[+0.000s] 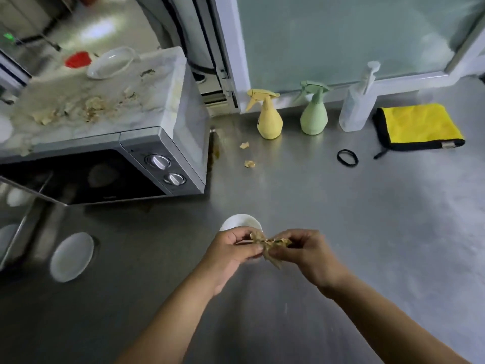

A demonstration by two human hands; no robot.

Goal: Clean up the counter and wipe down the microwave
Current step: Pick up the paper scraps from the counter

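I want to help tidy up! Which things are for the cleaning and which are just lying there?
For the job: microwave, crumbs on top, scraps pinched by left hand and right hand, yellow cloth, spray bottles.

Just lying about: black hair tie, white saucer, red cup.

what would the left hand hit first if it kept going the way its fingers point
Its fingers point right, toward the right hand, and both already pinch the same scrap. So the left hand would most likely meet the right hand's fingers first, just past the scrap. Depth is hard to judge from one view.
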